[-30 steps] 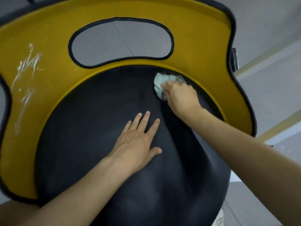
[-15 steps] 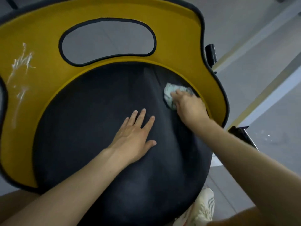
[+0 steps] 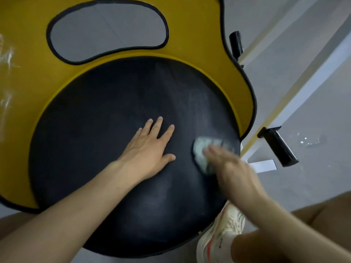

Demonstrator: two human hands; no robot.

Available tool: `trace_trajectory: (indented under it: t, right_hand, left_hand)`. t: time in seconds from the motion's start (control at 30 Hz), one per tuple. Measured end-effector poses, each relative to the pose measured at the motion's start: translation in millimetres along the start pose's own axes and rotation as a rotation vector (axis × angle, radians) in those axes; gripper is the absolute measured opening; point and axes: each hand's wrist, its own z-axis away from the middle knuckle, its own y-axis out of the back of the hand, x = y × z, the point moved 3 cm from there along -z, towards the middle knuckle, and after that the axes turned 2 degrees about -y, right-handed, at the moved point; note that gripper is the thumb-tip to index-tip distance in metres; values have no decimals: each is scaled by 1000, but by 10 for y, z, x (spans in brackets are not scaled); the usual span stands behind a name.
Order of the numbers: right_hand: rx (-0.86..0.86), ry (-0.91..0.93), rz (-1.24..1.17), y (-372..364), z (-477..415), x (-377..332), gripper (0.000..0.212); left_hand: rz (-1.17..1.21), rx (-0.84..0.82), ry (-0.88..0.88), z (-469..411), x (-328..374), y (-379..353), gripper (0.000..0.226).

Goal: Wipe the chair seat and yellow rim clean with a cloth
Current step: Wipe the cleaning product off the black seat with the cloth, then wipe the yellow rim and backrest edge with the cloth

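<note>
Black seat (image 3: 114, 103) is the surface in hand: you are on the seat-wiping step, working its outer edge. Your right hand (image 3: 233, 171) bears on the cloth (image 3: 201, 152), which lies on the seat just ahead of the knuckles. The hand is blurred, so I cannot tell whether the fingers curl round the cloth or lie flat on it. Your left hand (image 3: 150, 149) lies flat on the seat just beside the cloth, fingers straight and spread, thumb out, bracing the chair.

Judgement: the seat shows faint pale haze beyond the right hand, so it likely needs further passes. The yellow rim (image 3: 199, 35) is not yet done. White smears (image 3: 7, 54) sit on it far out past the left hand, and the next move calls for carrying the cloth across to them.

Edges: the seat ends just outside the right hand, where the rim narrows and stops. A black post (image 3: 277, 147) stands out over the floor beyond that edge, and a shoe (image 3: 218, 240) sits below the wrist. Open seat lies ahead of both hands. The braced left hand blocks a straight sweep across, so lift it or go round it.
</note>
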Motion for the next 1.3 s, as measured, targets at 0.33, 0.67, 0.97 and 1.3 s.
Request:
trace_trajectory:
  t: [0.33,0.67,0.97,1.3]
  right_hand:
    - [23,-27,12,-31,231,-177,51]
    - [30,-87,93,-24,-1650,199,10]
    - [43,147,94,-309,-3270,-986,16]
    - [-83,548,2,-653,-2832,-2443,17]
  left_hand:
    - [28,13,-10,39,-13,17,84]
    - [57,49,37,170,-138,-44,83]
    - [91,93,186,315,-712,41,83]
    - [98,110,364,808,-1251,10,82]
